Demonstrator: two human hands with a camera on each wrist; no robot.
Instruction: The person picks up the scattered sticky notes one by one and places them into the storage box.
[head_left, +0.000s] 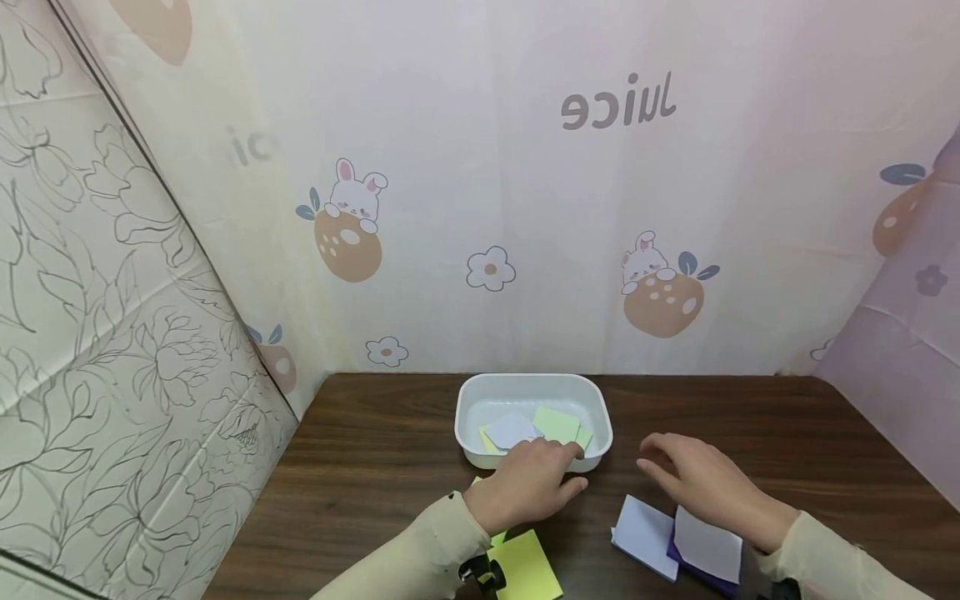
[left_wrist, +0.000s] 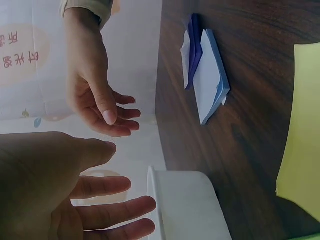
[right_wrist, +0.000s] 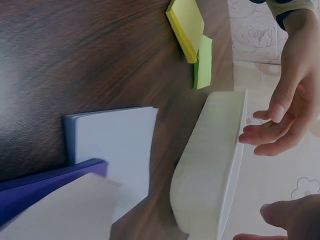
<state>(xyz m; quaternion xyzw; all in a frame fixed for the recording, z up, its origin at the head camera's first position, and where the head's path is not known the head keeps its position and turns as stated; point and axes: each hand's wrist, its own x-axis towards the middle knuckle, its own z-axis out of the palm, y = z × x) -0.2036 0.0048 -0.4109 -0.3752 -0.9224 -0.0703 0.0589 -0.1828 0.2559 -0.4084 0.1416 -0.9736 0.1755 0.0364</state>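
My left hand [head_left: 528, 483] hovers at the front rim of a white plastic tub [head_left: 472, 429], fingers relaxed and holding nothing. Inside the tub lie loose sticky notes: pale green ones [head_left: 557, 423], a whitish one [head_left: 512, 430] and a bit of yellow. To the tub's right, my right hand [head_left: 697, 479] is in the air with loosely bent fingers and nothing in them. Below it rest a light blue sticky-note pad [head_left: 643, 536] and a purple pad [right_wrist: 50, 181] with a pale top sheet [head_left: 707, 546]. Under my left wrist are a yellow pad [head_left: 528, 568] and a green pad [right_wrist: 203, 62], partly hidden in the head view.
The dark wooden table [head_left: 360, 492] ends at a printed curtain [head_left: 480, 183] behind the tub. Patterned cloth [head_left: 112, 292] hangs along the left side, and a lilac sheet [head_left: 907, 333] along the right.
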